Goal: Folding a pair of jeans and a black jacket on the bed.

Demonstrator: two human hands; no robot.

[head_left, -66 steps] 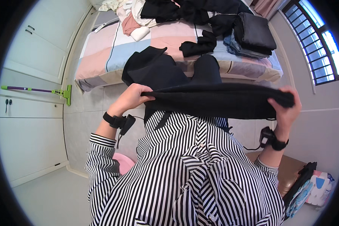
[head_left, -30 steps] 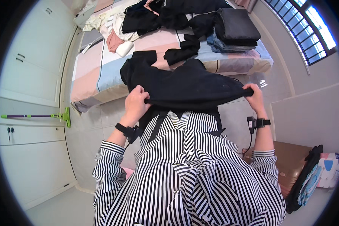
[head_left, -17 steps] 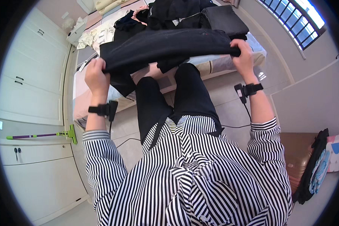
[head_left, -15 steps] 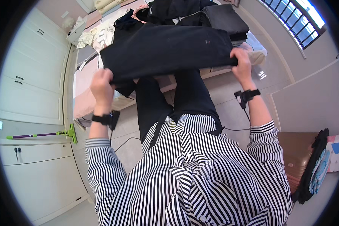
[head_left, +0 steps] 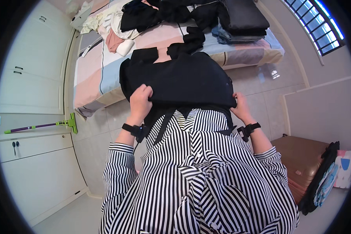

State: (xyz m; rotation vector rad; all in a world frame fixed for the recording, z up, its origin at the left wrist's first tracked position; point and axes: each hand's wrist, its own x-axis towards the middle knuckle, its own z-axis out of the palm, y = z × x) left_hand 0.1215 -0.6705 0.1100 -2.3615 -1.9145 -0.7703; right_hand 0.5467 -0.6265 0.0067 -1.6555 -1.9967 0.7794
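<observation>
A black garment (head_left: 183,80) is held up in front of the chest, folded into a broad dark panel that hangs between the person and the near edge of the bed (head_left: 101,84). Its upper part overlaps the bed's edge in the picture; whether it touches the bedding cannot be told. The garment's left side is gripped by the left hand (head_left: 140,102), whose fingers are curled closed over the cloth. Its right lower corner is pinched by the right hand (head_left: 241,107), likewise closed on the fabric. A black band is worn on each wrist, and the forearms are covered by striped black-and-white sleeves (head_left: 119,163).

Beyond the garment, the bed is covered with a sheet in pink, pale blue and cream blocks. On it, a folded stack of dark clothes (head_left: 241,17) is seen toward the far right, with a blue piece (head_left: 230,38) beneath it. A loose heap of black clothing (head_left: 156,13) lies farther left, and light-coloured pieces (head_left: 105,23) are piled near the far left corner.

A green-headed mop (head_left: 46,125) is laid along the top of the white cabinets (head_left: 35,167) on the left. A brown suitcase (head_left: 300,160) stands on the tiled floor at the right, with a dark bag (head_left: 319,175) just beside it.
</observation>
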